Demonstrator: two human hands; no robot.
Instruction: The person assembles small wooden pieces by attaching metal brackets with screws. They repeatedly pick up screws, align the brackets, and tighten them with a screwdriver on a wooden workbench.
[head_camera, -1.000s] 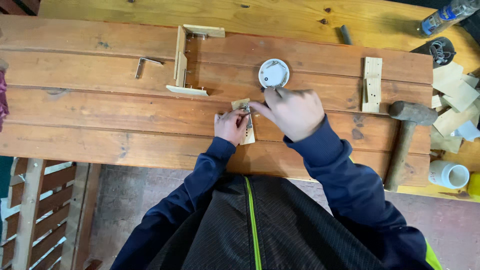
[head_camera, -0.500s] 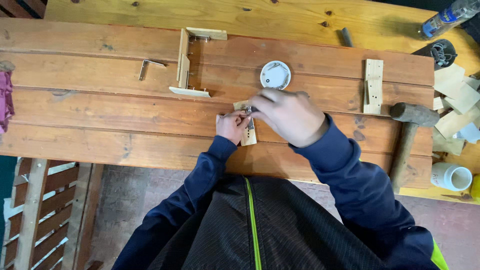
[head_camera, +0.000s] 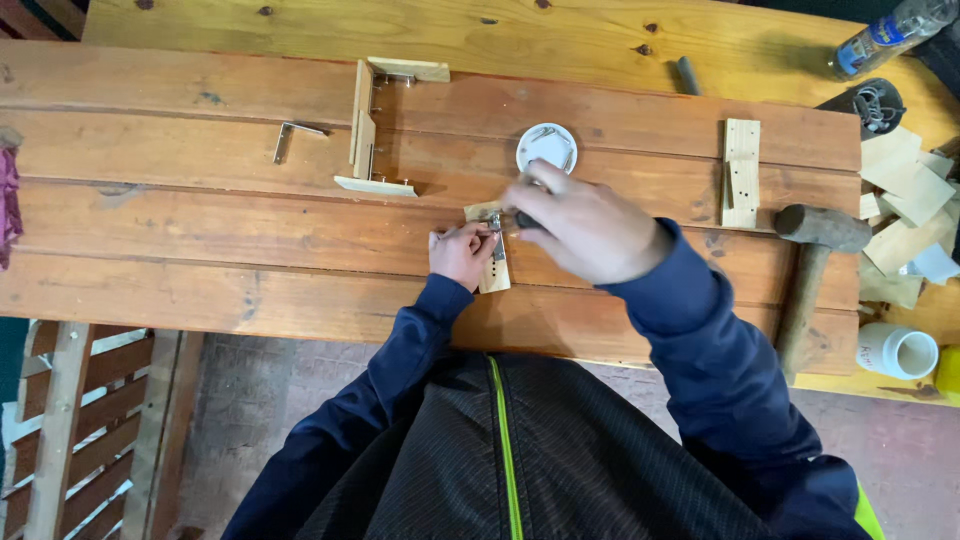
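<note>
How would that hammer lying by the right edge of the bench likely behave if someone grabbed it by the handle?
The hammer would probably feel head-heavy: its thick metal head looks bulky against the slim wooden handle, so the head end would likely dip. It seems stiff, not fragile. Lying flat on the workbench, with the handle end at the bench's front edge, it might pivot if nudged rather than roll.

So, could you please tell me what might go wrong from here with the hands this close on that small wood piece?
The left hand pins the small wood piece right beside the dark-handled tool in the right hand; a slip could jab the left fingers. The white dish of fasteners sits just beyond the right hand and could be knocked over. The hammer lies near the right sleeve and the bench edge, so it might get nudged off.
</note>
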